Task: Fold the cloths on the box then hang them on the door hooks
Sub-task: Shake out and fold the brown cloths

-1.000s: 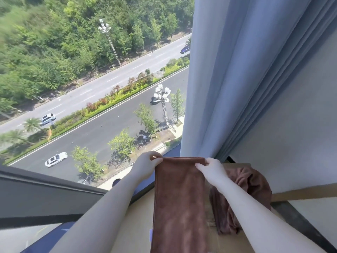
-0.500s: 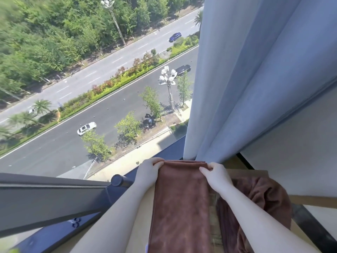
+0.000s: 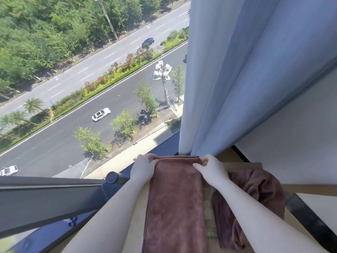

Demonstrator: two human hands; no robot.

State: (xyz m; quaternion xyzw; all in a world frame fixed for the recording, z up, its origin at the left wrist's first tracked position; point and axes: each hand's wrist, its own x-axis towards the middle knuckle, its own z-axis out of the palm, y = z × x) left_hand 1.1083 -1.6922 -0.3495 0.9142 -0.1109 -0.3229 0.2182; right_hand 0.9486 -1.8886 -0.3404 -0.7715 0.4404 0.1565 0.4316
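- Left hand (image 3: 145, 167) and right hand (image 3: 211, 168) each pinch a far corner of the folded brown cloth (image 3: 175, 207).
- A crumpled brown cloth (image 3: 255, 196) lies just right, on the box (image 3: 238, 164).

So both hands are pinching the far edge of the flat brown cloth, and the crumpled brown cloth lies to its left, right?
Not quite. The head view shows the crumpled cloth lying to the right of the flat cloth, not the left. The rest holds: the left hand and right hand both pinch its far edge.
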